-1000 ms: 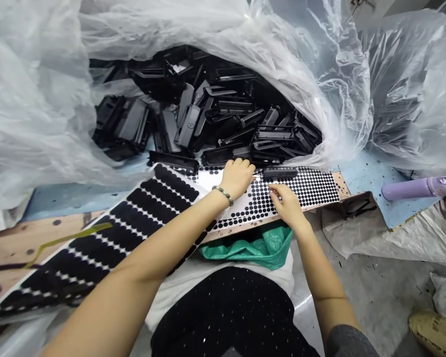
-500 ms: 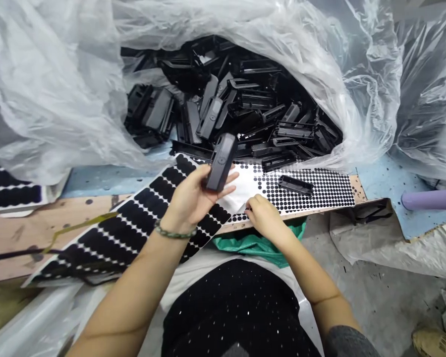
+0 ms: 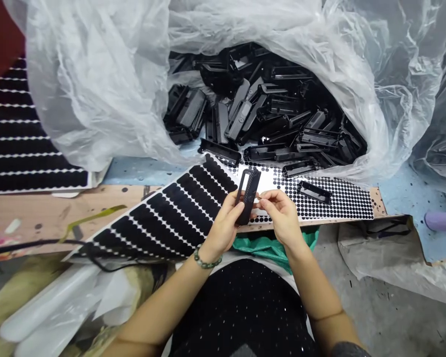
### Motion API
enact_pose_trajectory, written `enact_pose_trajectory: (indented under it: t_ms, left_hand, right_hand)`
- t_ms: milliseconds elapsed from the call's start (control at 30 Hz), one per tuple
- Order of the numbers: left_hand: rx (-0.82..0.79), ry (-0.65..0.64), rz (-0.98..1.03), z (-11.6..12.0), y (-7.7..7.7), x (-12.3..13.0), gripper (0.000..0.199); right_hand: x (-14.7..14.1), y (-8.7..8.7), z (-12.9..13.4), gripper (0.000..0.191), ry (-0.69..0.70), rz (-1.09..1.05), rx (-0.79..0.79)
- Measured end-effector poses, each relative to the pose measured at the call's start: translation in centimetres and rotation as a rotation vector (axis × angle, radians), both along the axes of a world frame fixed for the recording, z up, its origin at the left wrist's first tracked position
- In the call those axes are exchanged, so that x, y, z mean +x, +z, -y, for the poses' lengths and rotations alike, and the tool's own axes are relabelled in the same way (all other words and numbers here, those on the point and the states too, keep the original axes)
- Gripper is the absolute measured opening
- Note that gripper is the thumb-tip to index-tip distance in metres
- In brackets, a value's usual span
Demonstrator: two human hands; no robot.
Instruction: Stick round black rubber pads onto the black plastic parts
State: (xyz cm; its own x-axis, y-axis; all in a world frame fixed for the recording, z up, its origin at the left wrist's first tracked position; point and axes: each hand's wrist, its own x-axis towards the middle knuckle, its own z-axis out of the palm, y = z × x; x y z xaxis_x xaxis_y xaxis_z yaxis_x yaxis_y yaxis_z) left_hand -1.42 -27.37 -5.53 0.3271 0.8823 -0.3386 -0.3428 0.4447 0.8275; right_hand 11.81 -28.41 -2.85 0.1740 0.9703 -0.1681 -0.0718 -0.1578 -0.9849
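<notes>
My left hand (image 3: 223,224), with a beaded bracelet at the wrist, grips a black plastic part (image 3: 250,191) with a long slot and a textured face. It holds the part tilted above the table edge. Close by on the right, my right hand (image 3: 284,216) has its thumb and fingertips pinched together at the part's side. Whatever lies in that pinch is too small to make out. Under and beside the hands are a white sheet with small black dots (image 3: 344,202) and a sheet with rows of larger black dots (image 3: 154,218). One loose black part (image 3: 315,192) rests on the small-dot sheet.
A clear plastic bag (image 3: 107,94) spills a heap of black parts (image 3: 241,111) at the back. Another dotted sheet (image 3: 18,144) lies far left. A purple cylinder (image 3: 443,221) is at the right, green fabric (image 3: 260,246) below the table edge, and a black cable (image 3: 40,243) at left.
My left hand has drawn the black part nearer and turned it so its slot shows. My right hand has risen to meet it from the small-dot sheet. The whole view has shifted left.
</notes>
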Motion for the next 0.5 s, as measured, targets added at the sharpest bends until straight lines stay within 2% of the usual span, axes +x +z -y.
enact_pose_trajectory:
  t_ms: [133, 267, 500]
  left_hand:
    - [0.073, 0.059, 0.024, 0.2, -0.1, -0.1, 0.036]
    - [0.156, 0.075, -0.011, 0.2, -0.5, -0.3, 0.033]
    - [0.296, 0.088, -0.185, 0.6, -1.9, -0.6, 0.032]
  right_hand:
    - [-0.8, 0.5, -0.2, 0.013, -0.039, 0.126, 0.051]
    - [-1.1, 0.3, -0.2, 0.011, 0.012, 0.135, 0.026]
    - [-1.5, -0.4, -0.2, 0.011, 0.0, 0.287, 0.061]
